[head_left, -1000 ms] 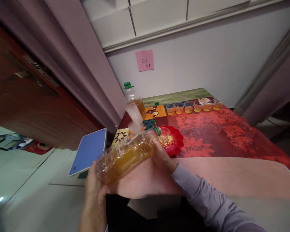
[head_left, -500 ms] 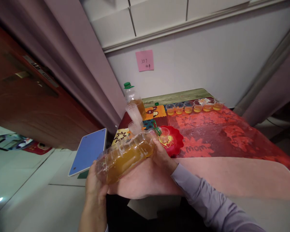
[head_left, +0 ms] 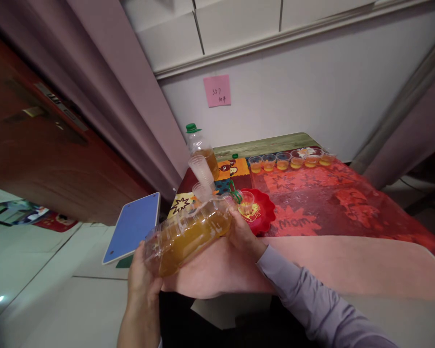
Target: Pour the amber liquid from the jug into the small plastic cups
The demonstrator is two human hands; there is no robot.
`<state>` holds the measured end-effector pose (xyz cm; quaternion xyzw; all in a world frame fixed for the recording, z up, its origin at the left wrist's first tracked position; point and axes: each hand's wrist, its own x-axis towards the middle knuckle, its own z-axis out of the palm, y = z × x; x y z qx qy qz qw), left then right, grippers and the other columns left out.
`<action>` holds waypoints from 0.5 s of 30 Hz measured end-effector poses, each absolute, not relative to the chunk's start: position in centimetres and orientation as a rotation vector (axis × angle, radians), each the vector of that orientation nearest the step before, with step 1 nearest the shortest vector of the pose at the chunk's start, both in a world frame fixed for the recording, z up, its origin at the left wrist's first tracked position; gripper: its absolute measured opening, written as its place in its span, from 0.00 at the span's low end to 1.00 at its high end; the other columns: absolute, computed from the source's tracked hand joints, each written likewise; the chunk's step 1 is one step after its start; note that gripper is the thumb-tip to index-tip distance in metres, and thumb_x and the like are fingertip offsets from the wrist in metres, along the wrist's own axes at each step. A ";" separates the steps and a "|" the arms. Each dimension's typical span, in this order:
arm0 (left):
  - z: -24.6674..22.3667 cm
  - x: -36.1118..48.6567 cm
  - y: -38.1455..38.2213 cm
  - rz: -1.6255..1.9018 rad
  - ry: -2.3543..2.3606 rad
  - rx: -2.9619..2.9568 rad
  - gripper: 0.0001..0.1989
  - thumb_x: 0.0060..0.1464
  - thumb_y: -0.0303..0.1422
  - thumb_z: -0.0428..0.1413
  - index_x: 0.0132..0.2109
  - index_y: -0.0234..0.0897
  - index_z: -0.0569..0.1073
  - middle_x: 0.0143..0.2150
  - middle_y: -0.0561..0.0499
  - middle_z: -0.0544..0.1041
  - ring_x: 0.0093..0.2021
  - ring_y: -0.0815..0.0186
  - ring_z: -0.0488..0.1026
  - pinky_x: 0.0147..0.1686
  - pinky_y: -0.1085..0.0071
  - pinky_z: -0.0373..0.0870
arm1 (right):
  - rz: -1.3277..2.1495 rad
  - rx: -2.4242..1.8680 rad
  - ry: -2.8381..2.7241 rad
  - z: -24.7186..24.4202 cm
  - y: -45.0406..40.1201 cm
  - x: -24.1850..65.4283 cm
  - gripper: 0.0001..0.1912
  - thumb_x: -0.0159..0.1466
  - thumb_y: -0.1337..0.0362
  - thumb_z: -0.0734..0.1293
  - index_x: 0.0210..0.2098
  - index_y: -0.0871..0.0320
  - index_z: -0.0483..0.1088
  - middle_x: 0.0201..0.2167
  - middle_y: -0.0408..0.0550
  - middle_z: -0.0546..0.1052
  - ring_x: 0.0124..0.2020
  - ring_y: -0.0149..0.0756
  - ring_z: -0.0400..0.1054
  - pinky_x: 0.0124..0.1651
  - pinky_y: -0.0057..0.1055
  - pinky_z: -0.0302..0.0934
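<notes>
A clear plastic bottle of amber liquid lies tilted across my two hands. Around its base end, at the left, my left hand is closed. My right hand grips it near the neck, which points toward a clear plastic cup in a red scalloped dish. A green handle piece shows by the neck. Whether liquid is flowing I cannot tell. Behind the bottle leans a stack of clear cups.
A second bottle with a green cap stands at the back left. Several cups holding a little amber liquid form a row along the back. A green cap lies near them. A blue board is at the table's left.
</notes>
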<state>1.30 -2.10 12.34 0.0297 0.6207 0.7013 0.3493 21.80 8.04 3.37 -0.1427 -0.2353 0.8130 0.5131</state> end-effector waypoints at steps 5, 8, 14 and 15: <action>12.5 1.5 -2.1 1.808 1.616 0.089 0.10 0.64 0.37 0.59 0.40 0.39 0.83 0.35 0.48 0.86 0.38 0.57 0.84 0.50 0.61 0.83 | 1.953 -0.332 -0.564 3.3 8.0 21.8 0.26 0.67 0.41 0.75 0.58 0.47 0.82 0.61 0.45 0.88 0.72 0.53 0.75 0.79 0.52 0.66; 12.3 1.3 -2.1 1.797 1.604 0.102 0.11 0.64 0.38 0.59 0.40 0.38 0.83 0.35 0.48 0.86 0.40 0.55 0.85 0.50 0.60 0.83 | 1.965 -0.330 -0.572 3.3 8.0 21.9 0.27 0.67 0.39 0.75 0.58 0.47 0.82 0.61 0.45 0.88 0.72 0.54 0.76 0.80 0.54 0.65; 12.0 1.0 -2.2 1.799 1.592 0.158 0.11 0.62 0.39 0.61 0.42 0.37 0.84 0.37 0.47 0.86 0.42 0.55 0.85 0.49 0.62 0.83 | 1.960 -0.332 -0.583 3.4 8.0 21.9 0.26 0.68 0.40 0.74 0.58 0.47 0.82 0.61 0.45 0.88 0.74 0.53 0.74 0.80 0.55 0.65; 12.0 1.0 -2.2 1.804 1.591 0.154 0.11 0.62 0.38 0.61 0.42 0.37 0.84 0.38 0.47 0.86 0.41 0.56 0.85 0.49 0.63 0.82 | 1.960 -0.335 -0.582 3.5 8.0 21.9 0.26 0.68 0.40 0.74 0.58 0.47 0.82 0.60 0.45 0.88 0.74 0.53 0.74 0.80 0.55 0.65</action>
